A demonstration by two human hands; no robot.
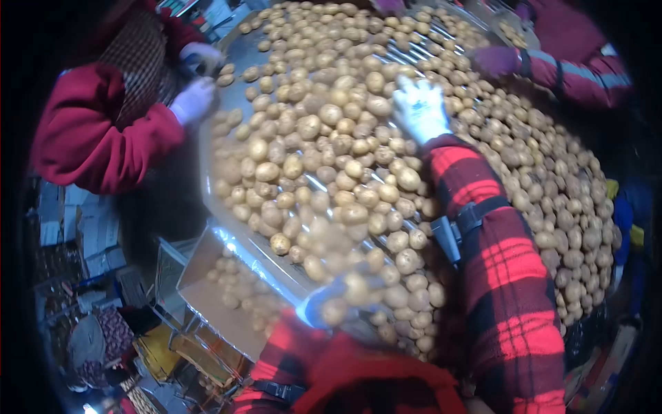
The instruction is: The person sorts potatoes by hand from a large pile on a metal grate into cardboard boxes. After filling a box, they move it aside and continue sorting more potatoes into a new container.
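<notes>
Potatoes (pixel 331 138) cover a metal sorting table whose rim (pixel 205 165) shows at the left. My right hand (pixel 419 110), in a white glove, reaches out over the potatoes near the metal rollers (pixel 410 52), its fingers apart and touching the pile. Close to my body, my left hand (pixel 324 303), in a pale blue and white glove, is blurred by motion at the near edge of the table. Blurred potatoes lie around and over it, and its fingers cannot be made out clearly.
At the left, a co-worker's gloved hands (pixel 193 100) are by the rim. Another co-worker's purple glove (pixel 495 62) is at the upper right. A cardboard box (pixel 200 272) with potatoes sits below the near left edge. More potatoes (pixel 558 200) are heaped beyond my right arm.
</notes>
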